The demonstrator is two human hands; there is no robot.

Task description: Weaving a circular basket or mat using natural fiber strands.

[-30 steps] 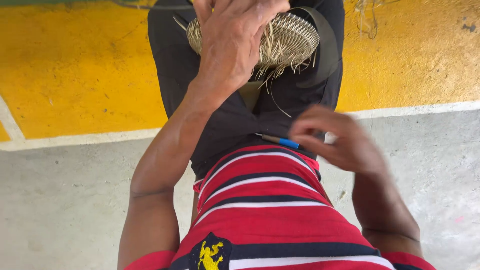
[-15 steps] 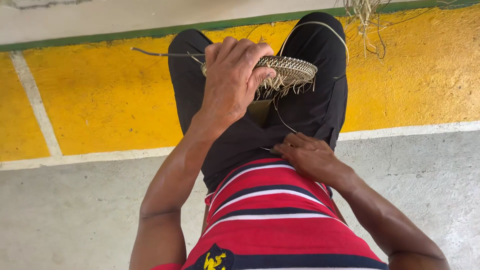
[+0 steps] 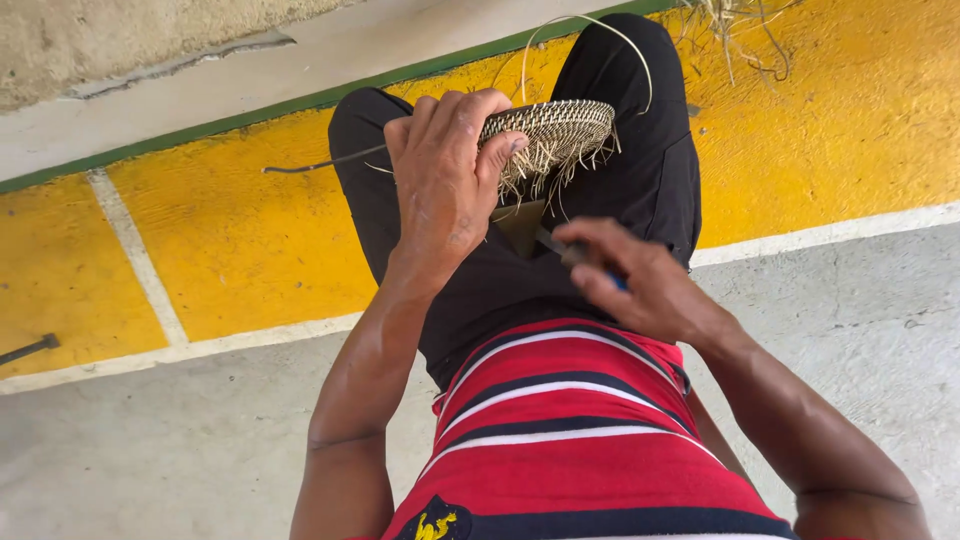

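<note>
Overhead, left hand (image 3: pixel 445 185) gripping woven disc (image 3: pixel 555 128), right hand (image 3: pixel 635 280) gripping knife (image 3: pixel 560 248)

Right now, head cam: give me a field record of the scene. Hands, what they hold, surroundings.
left hand: grips the rim of a woven straw disc, fingers curled over its near edge
woven straw disc: rests over the lap, loose strands hanging from its underside
right hand: closed on a small blue-handled tool, dark tip aimed toward the disc
clothing: black trousers, red striped shirt
floor: yellow painted band with white lines, grey concrete nearer
other: loose fibre bundle at top right; dark rod at left edge
</note>
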